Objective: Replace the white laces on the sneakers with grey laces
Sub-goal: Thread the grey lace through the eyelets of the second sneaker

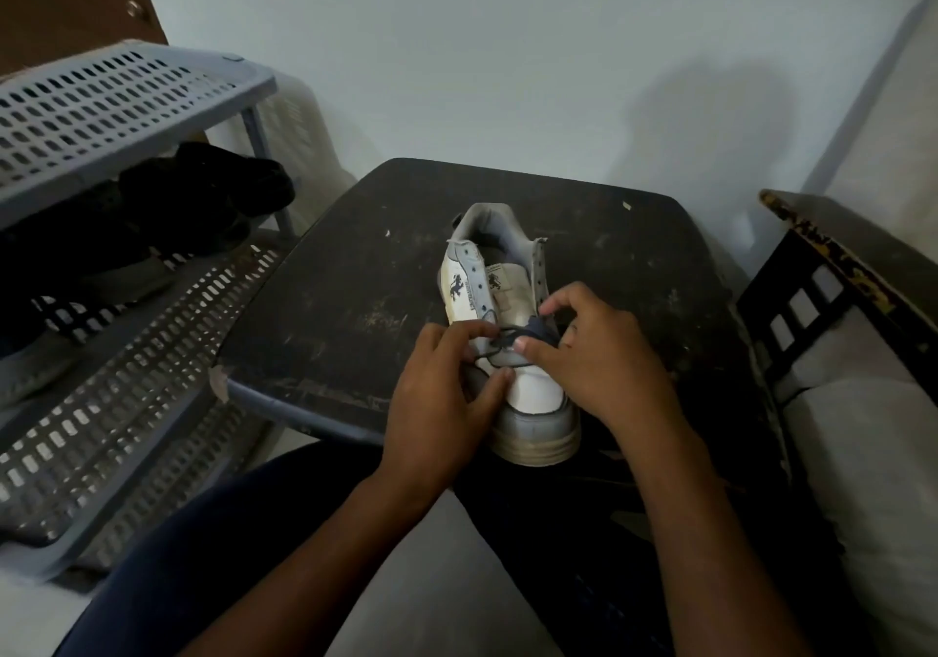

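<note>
From the head view, looking down: a white low-top sneaker with grey trim and a small dark horse logo (507, 331) sits on a scuffed black square counter (325, 270), toe pointing back toward the person and heel away, which puts the lowest eyelets right under the fingers. The upper eyelets are bare, no white lace in sight, so the old lacing appears to be out of this shoe already. Across the bottom of the tongue runs a thin dark grey lace (500, 347), just getting started by the look of it. The left hand (446, 392) has its fingers curled in on the left side of the shoe, thumb braced against the white toe panel, seemingly pinching the lace while steadying the sneaker. The right hand (599, 352) is closed on the other end, fingertips pinched at the right-hand eyelet row as if feeding or tugging the lace through; the exact eyelet is hidden under the fingers. I judge this as an early threading step, evening the two ends low on the shoe. To the left stands a grey perforated plastic rack (101, 98) with dark shoes (177, 210) on its shelf, and a second sneaker is not in view.
</note>
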`<state>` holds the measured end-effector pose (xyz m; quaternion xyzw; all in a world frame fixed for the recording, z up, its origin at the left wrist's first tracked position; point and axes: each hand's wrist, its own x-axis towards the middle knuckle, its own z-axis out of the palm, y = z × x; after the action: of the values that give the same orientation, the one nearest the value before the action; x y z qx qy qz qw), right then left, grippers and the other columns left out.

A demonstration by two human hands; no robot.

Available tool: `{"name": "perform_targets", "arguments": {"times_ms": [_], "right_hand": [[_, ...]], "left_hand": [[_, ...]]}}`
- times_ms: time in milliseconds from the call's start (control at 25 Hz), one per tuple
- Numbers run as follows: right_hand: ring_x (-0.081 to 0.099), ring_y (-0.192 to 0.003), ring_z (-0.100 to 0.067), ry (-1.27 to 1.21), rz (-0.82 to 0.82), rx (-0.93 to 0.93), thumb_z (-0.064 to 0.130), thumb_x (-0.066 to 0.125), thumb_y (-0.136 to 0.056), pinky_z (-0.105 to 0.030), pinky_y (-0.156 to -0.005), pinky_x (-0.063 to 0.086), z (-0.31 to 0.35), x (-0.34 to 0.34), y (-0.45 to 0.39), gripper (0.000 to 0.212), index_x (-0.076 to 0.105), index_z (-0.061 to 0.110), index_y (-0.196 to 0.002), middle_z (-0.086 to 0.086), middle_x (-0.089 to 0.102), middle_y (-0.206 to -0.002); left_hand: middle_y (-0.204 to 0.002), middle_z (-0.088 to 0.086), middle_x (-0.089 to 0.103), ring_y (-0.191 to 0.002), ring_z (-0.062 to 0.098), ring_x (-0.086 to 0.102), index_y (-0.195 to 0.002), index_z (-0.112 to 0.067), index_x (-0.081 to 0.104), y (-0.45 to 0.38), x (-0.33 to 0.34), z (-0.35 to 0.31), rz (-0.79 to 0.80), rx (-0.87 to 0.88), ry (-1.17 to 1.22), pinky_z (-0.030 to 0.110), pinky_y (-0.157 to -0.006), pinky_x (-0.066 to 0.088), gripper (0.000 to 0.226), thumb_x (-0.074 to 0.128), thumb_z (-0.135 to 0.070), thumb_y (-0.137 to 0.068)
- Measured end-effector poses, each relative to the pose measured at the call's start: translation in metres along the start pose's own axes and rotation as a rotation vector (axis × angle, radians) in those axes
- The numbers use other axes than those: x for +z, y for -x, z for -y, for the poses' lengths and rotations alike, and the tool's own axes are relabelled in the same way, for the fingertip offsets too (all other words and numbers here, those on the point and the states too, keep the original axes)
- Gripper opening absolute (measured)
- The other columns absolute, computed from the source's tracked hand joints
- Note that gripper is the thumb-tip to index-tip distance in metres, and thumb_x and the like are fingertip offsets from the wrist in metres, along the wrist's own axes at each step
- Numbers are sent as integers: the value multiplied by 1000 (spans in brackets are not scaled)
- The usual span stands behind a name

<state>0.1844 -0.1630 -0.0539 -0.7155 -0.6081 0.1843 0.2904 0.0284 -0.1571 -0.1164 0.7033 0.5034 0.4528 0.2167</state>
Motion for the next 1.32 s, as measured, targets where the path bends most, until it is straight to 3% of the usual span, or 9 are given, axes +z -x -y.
{"name": "perform_targets", "arguments": {"times_ms": [200,320,440,520,600,760,1000,1160,1320], "right_hand": [[48,-62,-4,87,-165,-135,34,73,-81,-22,-53,33,2,9,-1,21,57,28,-94,11,46,-68],[44,-70,-5,217,-139,-224,35,59,-92,-18,-54,29,11,10,-7,13,65,32,-103,11,41,-85],[46,-80,-10,409,43,-208,38,56,-93,-23,-59,33,26,6,-24,15,69,31,-96,5,40,-97],[51,-82,-10,384,233,-184,33,64,-90,-26,-69,42,37,-2,-37,10,70,30,-83,4,50,-97],[57,-77,-5,358,398,-163,27,69,-87,-20,-67,44,43,-9,-47,11,71,28,-76,6,64,-88],[55,-70,1,423,458,-183,21,68,-88,-9,-59,36,45,-18,-55,12,68,26,-76,14,62,-74],[44,-68,-1,271,26,-194,20,59,-94,-15,-60,33,16,-4,-42,24,54,23,-70,6,44,-82],[47,-71,-7,155,-7,-170,26,47,-99,-19,-64,35,4,2,-22,27,55,16,-76,2,46,-88],[38,-47,-4,-430,96,4,33,37,-102,-12,-44,29,12,-1,4,40,59,16,-74,-4,46,-61]], "left_hand": [[-106,-14,47,-93,-6,48,-118,-33,54,9,8,5,-81,-21,74,7,-76,39,43,73,-31,-80],[-124,-7,41,-114,2,40,-135,-38,45,3,9,3,-16,-28,79,10,-92,34,65,75,-28,-79],[-139,-3,35,-127,9,31,-141,-40,42,-7,4,7,103,-58,57,24,-102,29,72,75,-27,-79],[-142,-4,33,-129,10,29,-140,-40,43,-9,4,8,127,-75,94,24,-102,26,72,76,-26,-78],[-143,-5,32,-130,11,28,-139,-41,45,-10,3,9,134,-87,113,23,-101,26,72,77,-26,-77],[-144,-5,32,-131,13,28,-140,-42,44,-9,0,7,154,-96,156,27,-106,28,72,77,-26,-78],[-130,0,46,-122,18,45,-141,-32,47,-15,-3,20,178,-237,196,35,-107,38,62,71,-27,-83],[-114,-6,52,-113,15,51,-124,-35,57,-14,-12,17,160,-234,192,34,-99,43,48,72,-25,-79],[-100,-13,52,-93,6,55,-104,-37,63,-9,-22,10,167,-245,160,31,-84,49,33,71,-20,-76]]}}
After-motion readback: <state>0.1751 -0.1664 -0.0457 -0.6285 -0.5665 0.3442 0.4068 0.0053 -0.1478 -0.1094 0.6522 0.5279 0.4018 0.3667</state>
